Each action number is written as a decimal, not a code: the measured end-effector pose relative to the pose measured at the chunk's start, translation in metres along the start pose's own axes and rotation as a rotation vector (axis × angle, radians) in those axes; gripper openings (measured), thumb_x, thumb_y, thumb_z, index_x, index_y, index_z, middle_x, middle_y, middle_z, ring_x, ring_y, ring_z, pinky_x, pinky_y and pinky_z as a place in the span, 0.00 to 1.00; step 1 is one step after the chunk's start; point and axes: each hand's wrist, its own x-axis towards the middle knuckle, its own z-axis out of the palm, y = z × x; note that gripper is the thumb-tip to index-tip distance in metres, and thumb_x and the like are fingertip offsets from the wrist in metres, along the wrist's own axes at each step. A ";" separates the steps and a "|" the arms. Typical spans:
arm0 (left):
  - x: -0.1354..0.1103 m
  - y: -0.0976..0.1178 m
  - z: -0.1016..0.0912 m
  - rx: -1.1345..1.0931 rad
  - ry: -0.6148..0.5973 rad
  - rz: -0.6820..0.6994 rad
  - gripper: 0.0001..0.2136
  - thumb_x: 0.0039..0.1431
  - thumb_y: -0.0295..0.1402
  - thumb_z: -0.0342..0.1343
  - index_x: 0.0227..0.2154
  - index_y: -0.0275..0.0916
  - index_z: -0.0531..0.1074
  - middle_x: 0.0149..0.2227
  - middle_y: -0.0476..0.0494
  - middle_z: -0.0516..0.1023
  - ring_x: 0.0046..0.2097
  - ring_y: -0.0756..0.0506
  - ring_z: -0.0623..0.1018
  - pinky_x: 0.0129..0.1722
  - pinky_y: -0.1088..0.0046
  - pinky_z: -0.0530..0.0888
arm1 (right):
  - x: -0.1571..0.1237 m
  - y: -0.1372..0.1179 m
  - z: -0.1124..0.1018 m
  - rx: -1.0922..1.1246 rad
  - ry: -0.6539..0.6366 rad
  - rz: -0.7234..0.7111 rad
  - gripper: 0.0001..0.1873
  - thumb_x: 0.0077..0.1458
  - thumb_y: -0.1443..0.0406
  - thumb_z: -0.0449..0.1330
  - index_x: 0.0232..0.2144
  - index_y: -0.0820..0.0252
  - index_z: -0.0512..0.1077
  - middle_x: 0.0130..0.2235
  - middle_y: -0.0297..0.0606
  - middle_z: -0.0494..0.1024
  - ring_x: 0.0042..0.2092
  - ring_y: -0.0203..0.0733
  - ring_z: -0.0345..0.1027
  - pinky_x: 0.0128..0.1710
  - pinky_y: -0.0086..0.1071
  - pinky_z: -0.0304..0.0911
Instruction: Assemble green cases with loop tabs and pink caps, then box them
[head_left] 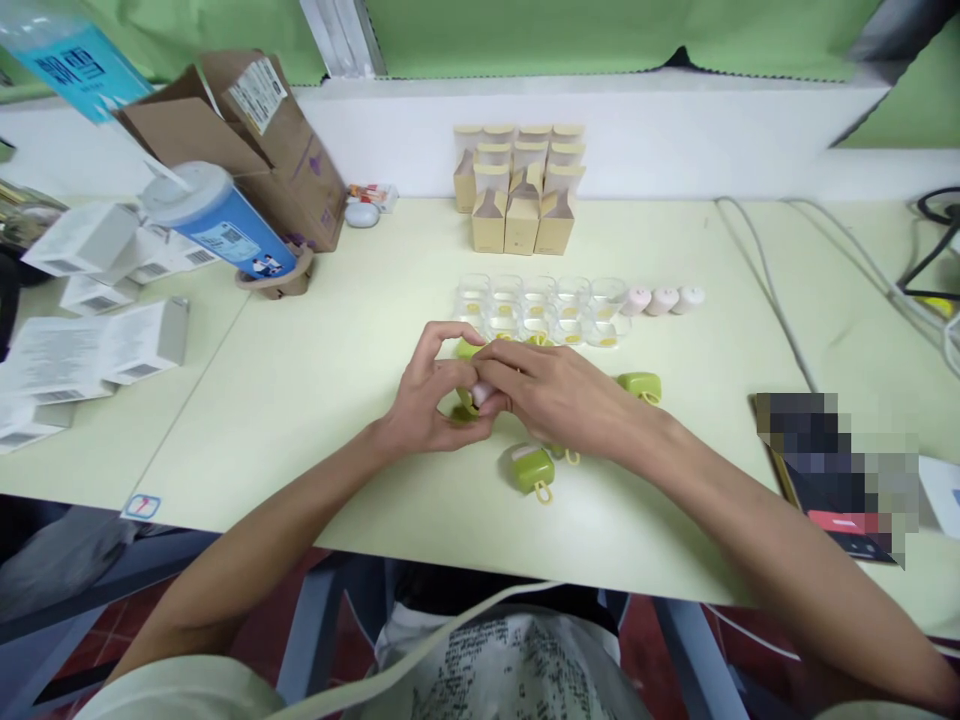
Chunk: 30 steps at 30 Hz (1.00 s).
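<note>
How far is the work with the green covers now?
Seemingly done: one filled green cover lies nearby. In hand: left hand and right hand hold a pale case. Left: three pale cases beside the clear boxes.

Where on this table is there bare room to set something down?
Widest bare patch: left of the left hand, which grips a green case, up to the white boxes and blue bottle. Another lies between the tan cartons and cables. Crowded: around the right hand, among loose green cases and clear cases.
</note>
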 end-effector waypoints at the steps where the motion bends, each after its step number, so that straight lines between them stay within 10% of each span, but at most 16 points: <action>1: -0.001 0.000 0.001 -0.019 0.008 -0.008 0.12 0.58 0.25 0.68 0.36 0.41 0.69 0.52 0.41 0.76 0.33 0.53 0.80 0.28 0.72 0.80 | 0.000 0.000 0.001 -0.016 0.001 -0.007 0.16 0.67 0.79 0.51 0.47 0.63 0.74 0.50 0.45 0.83 0.41 0.42 0.75 0.31 0.35 0.61; 11: -0.003 -0.001 -0.001 -0.009 0.000 -0.054 0.11 0.59 0.28 0.67 0.34 0.42 0.68 0.59 0.39 0.77 0.34 0.50 0.83 0.28 0.68 0.79 | 0.003 0.003 0.010 -0.004 0.018 -0.039 0.12 0.75 0.76 0.51 0.51 0.66 0.73 0.54 0.50 0.83 0.47 0.45 0.79 0.41 0.38 0.74; 18: -0.003 -0.001 -0.001 -0.027 -0.009 -0.036 0.09 0.63 0.27 0.65 0.37 0.44 0.68 0.49 0.42 0.80 0.37 0.48 0.84 0.28 0.69 0.79 | 0.003 -0.002 0.007 -0.067 -0.004 0.029 0.14 0.73 0.74 0.49 0.53 0.61 0.71 0.58 0.51 0.79 0.36 0.38 0.71 0.27 0.34 0.57; 23: -0.002 -0.001 -0.004 0.027 -0.007 -0.067 0.11 0.58 0.27 0.66 0.37 0.43 0.69 0.58 0.36 0.78 0.59 0.36 0.84 0.36 0.65 0.84 | 0.005 -0.008 0.003 -0.151 -0.041 0.086 0.15 0.74 0.73 0.47 0.53 0.63 0.72 0.54 0.51 0.78 0.31 0.36 0.63 0.25 0.36 0.48; 30: 0.000 -0.001 -0.004 0.023 -0.061 -0.020 0.11 0.55 0.24 0.63 0.37 0.43 0.69 0.51 0.39 0.79 0.53 0.41 0.83 0.31 0.71 0.79 | 0.005 -0.007 -0.003 -0.184 -0.079 0.065 0.14 0.72 0.74 0.48 0.50 0.63 0.72 0.49 0.48 0.75 0.32 0.35 0.61 0.26 0.35 0.47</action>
